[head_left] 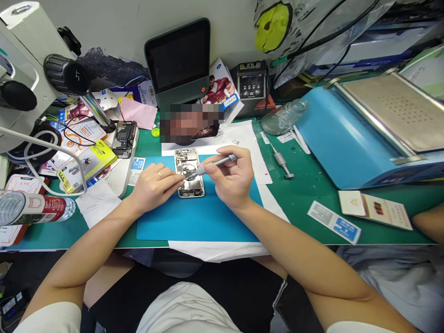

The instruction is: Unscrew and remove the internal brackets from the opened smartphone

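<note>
An opened phone (190, 185) lies on the blue mat (208, 222), its inner parts showing. My right hand (234, 178) is closed around a grey screwdriver (219, 162), which slants down to the left over the middle of the phone. At the phone's left edge, my left hand (157, 185) has its fingers pressed together beside the screwdriver's tip. Whatever its fingertips hold, if anything, is too small to make out. A second grey screwdriver (281, 163) rests on the green table to the right.
A microscope (65, 74) and a plastic bottle (34, 208) stand at the left, near another opened phone (124, 138). A dark screen (178, 60) and a glass jar (284, 118) are behind. At the right are a blue machine (333, 138) and a person's arm (428, 224).
</note>
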